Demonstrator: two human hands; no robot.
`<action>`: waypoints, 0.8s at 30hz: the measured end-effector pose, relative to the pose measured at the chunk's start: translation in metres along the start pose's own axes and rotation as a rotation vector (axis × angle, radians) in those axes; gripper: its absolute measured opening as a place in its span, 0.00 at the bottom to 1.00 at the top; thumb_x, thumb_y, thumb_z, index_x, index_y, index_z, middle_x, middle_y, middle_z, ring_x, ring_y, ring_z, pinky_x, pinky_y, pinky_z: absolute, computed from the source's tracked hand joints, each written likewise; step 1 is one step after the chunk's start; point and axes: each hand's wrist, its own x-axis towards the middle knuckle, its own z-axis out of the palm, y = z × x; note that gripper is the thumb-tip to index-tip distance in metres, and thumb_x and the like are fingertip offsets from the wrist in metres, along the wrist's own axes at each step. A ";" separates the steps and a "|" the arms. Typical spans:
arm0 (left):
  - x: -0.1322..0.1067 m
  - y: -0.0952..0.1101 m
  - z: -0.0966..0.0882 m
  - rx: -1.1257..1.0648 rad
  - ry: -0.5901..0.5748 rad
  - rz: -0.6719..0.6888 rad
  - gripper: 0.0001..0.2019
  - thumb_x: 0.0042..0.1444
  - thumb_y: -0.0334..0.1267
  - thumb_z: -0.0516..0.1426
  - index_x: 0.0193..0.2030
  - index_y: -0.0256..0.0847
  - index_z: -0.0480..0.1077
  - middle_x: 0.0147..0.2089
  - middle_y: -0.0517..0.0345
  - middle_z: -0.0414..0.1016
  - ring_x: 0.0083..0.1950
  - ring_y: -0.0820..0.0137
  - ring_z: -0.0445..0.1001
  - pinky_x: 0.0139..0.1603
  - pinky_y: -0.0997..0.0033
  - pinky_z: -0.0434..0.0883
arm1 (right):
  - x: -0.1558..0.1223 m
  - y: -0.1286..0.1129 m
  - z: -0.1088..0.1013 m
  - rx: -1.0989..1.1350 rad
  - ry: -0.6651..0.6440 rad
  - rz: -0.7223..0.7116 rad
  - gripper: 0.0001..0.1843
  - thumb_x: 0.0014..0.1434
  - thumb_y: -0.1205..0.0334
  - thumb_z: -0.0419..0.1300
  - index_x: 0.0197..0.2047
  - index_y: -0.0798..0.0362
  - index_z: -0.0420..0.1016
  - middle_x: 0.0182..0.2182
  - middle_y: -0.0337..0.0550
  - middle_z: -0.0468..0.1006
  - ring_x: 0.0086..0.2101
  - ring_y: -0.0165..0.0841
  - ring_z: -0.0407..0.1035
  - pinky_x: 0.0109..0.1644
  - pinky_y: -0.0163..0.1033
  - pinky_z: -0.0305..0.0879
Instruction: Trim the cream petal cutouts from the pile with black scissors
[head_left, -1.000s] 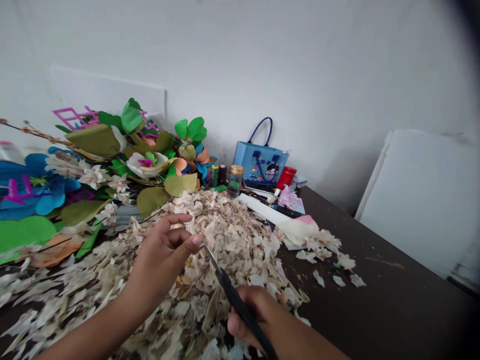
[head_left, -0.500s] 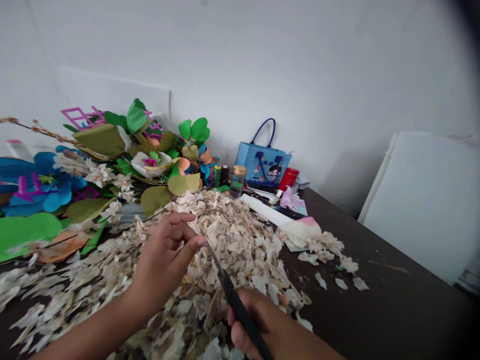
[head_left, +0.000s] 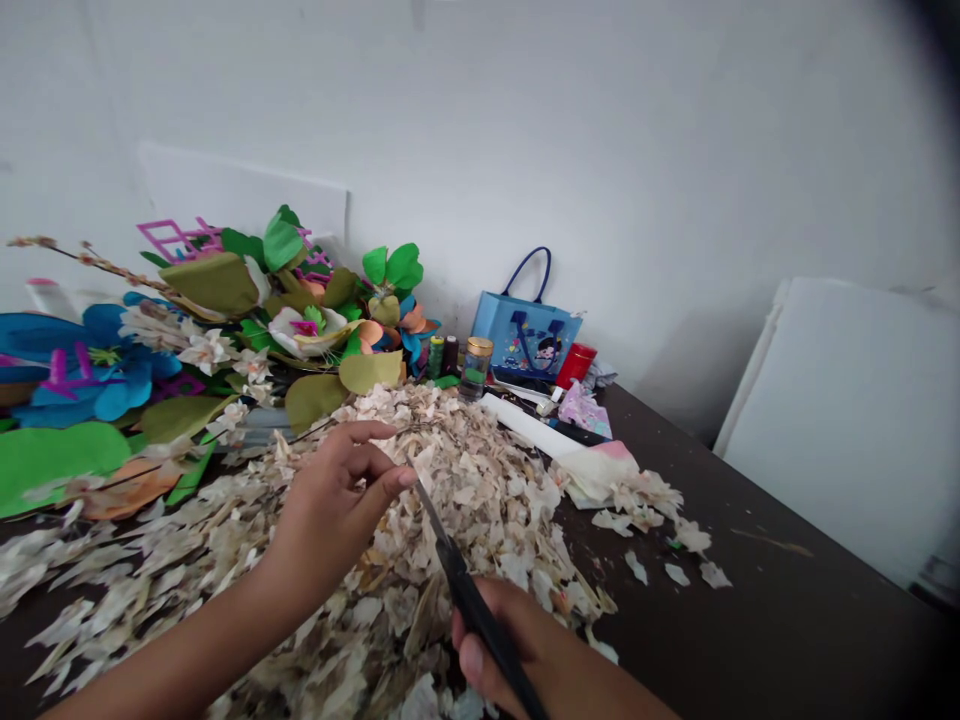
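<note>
The left hand (head_left: 334,510) hovers over a pile of pale papery scraps (head_left: 480,500), its fingers curled in and its thumb reaching toward them in a loose pinch. Anything thin held there is too small to make out, so I cannot tell whether it has hold of something. The right hand (head_left: 510,645), at the near edge of the view, closes around the black handles of a pair of scissors (head_left: 469,595). The narrow metal blades point far and slightly left, with their tips just beside the left hand's fingertips, above the pile. The pile covers the near left part of a dark tabletop (head_left: 772,620), spreading toward the left, while a few loose scraps (head_left: 675,540) lie apart on the right. Beyond it, colorful paper flowers (head_left: 307,335) with green and olive leaves crowd the far left against a white wall (head_left: 600,170). Along the far edge stand thread spools (head_left: 442,355), a glass jar (head_left: 475,365) with a gold lid, a blue bag (head_left: 525,335) with dark handles, and a red cup (head_left: 576,365). A white board (head_left: 847,430) leans at the right.
</note>
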 end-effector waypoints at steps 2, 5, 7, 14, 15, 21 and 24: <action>0.001 -0.001 0.000 -0.016 -0.010 -0.008 0.16 0.53 0.46 0.57 0.44 0.43 0.60 0.20 0.69 0.66 0.20 0.75 0.63 0.21 0.76 0.59 | -0.001 0.000 -0.001 -0.006 0.003 0.007 0.17 0.56 0.45 0.57 0.39 0.50 0.67 0.29 0.37 0.65 0.29 0.31 0.59 0.33 0.34 0.57; 0.000 0.001 0.000 -0.048 -0.008 -0.022 0.16 0.53 0.45 0.57 0.44 0.42 0.60 0.20 0.70 0.66 0.20 0.75 0.62 0.21 0.76 0.59 | -0.002 0.001 0.000 -0.006 0.002 0.009 0.15 0.57 0.47 0.57 0.38 0.50 0.67 0.29 0.37 0.66 0.29 0.31 0.59 0.33 0.33 0.57; -0.001 0.003 0.001 -0.052 -0.003 -0.029 0.15 0.52 0.45 0.58 0.43 0.42 0.60 0.21 0.69 0.67 0.20 0.75 0.62 0.22 0.76 0.59 | -0.001 0.001 0.001 0.000 -0.005 0.003 0.15 0.56 0.47 0.57 0.38 0.50 0.67 0.29 0.37 0.65 0.28 0.30 0.59 0.32 0.33 0.57; -0.002 0.004 0.005 -0.215 -0.002 -0.092 0.18 0.51 0.43 0.59 0.45 0.42 0.59 0.21 0.68 0.69 0.21 0.75 0.64 0.21 0.78 0.60 | 0.004 0.001 0.004 -0.025 0.012 -0.068 0.19 0.56 0.44 0.57 0.36 0.52 0.66 0.31 0.38 0.62 0.33 0.32 0.59 0.37 0.33 0.57; -0.002 0.005 0.006 -0.244 -0.004 -0.096 0.18 0.51 0.42 0.59 0.46 0.42 0.59 0.22 0.68 0.70 0.22 0.74 0.65 0.22 0.78 0.61 | 0.005 0.002 0.004 -0.030 0.011 -0.075 0.19 0.55 0.43 0.58 0.36 0.52 0.66 0.31 0.37 0.62 0.33 0.32 0.59 0.38 0.33 0.57; -0.003 0.011 0.005 -0.298 -0.033 -0.155 0.15 0.48 0.40 0.60 0.42 0.40 0.64 0.22 0.66 0.71 0.26 0.73 0.70 0.25 0.76 0.65 | 0.000 0.004 0.002 -0.037 0.010 -0.056 0.25 0.57 0.37 0.52 0.42 0.51 0.67 0.30 0.38 0.64 0.30 0.31 0.59 0.35 0.34 0.58; -0.002 0.012 0.002 -0.331 -0.081 -0.233 0.13 0.45 0.38 0.62 0.38 0.39 0.68 0.27 0.61 0.75 0.30 0.72 0.73 0.30 0.74 0.69 | -0.004 0.005 0.001 -0.057 0.017 -0.049 0.27 0.57 0.35 0.51 0.45 0.50 0.67 0.32 0.39 0.66 0.30 0.31 0.60 0.34 0.35 0.57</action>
